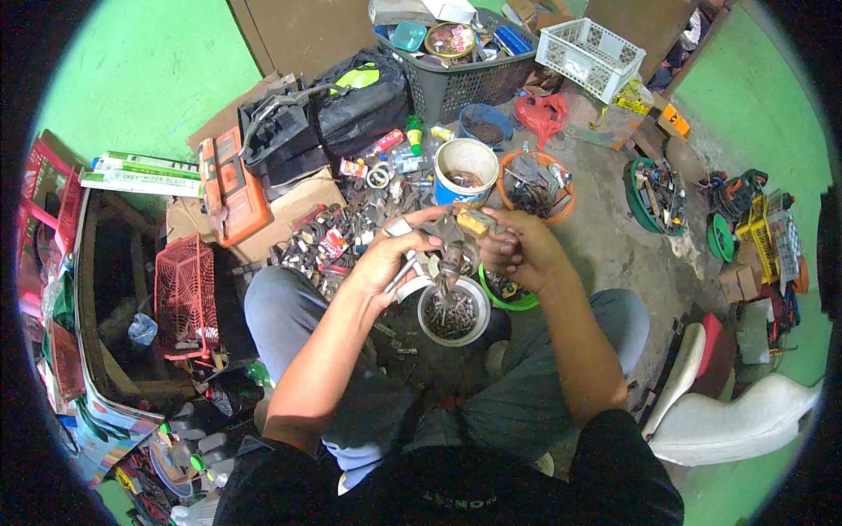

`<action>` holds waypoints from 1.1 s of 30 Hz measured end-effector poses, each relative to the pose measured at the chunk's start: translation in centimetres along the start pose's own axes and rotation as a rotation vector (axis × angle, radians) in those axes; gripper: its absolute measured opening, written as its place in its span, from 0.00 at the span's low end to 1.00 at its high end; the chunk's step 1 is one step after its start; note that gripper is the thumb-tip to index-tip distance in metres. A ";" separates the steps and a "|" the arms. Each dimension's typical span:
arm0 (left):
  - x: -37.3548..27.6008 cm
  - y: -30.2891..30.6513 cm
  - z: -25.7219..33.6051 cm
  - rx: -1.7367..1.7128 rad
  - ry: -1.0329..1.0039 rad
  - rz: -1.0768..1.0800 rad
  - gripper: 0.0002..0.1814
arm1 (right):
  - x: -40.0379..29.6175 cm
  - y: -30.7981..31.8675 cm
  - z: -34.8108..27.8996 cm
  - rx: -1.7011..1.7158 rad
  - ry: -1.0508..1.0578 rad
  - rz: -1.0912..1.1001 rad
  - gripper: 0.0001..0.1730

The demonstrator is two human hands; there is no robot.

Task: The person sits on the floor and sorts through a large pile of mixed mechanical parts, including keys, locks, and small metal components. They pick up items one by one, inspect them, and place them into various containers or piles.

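Observation:
My left hand (395, 253) is closed round a dark metal mechanical part (450, 246) and a thin metal rod (401, 273), above a white bucket. My right hand (526, 250) grips a small yellow and grey block-like object (475, 222) against the top right of the metal part. Fingers hide part of both things, and the block's exact kind cannot be told. Below the hands stands the round white bucket (483, 329) with many screws or nails (450, 315) in it. A bright green basin (510, 302) with small parts is partly under my right hand.
Beyond my hands are a white and blue bucket (466, 164), an orange basin (572, 210) of metal parts and a pile of loose parts (322, 243). An orange toolbox (243, 204) and a red plastic basket (186, 296) lie left. A green basin (635, 197) stands right.

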State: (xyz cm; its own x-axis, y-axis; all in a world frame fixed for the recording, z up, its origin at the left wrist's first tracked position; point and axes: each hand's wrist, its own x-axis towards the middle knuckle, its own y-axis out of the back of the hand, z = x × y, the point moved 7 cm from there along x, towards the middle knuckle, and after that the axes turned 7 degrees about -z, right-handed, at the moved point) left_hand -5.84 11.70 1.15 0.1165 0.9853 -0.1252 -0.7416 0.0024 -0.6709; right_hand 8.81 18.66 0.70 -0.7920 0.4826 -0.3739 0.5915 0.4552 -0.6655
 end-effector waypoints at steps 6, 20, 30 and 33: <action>-1.8 1.5 2.5 0.019 -0.068 0.070 0.36 | -4.3 5.2 -8.5 -0.365 0.446 0.577 0.22; -0.5 2.2 1.0 -0.166 -0.074 0.259 0.20 | -2.4 9.0 -16.2 -1.736 0.398 0.663 0.21; 5.1 4.5 -3.2 -0.182 0.098 0.376 0.20 | 9.0 25.8 -10.7 -1.980 -0.253 0.616 0.17; 6.6 3.8 -3.5 -0.251 0.049 0.322 0.22 | 10.2 26.5 -10.2 -1.932 -0.360 0.591 0.18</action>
State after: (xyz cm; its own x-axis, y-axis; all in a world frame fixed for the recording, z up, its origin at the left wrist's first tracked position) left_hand -5.60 17.66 -4.81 -0.0593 0.9196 -0.3884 -0.5616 -0.3524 -0.7486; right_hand 17.93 43.27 -14.18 -0.3302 0.8088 -0.4866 -0.0990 0.4830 0.8700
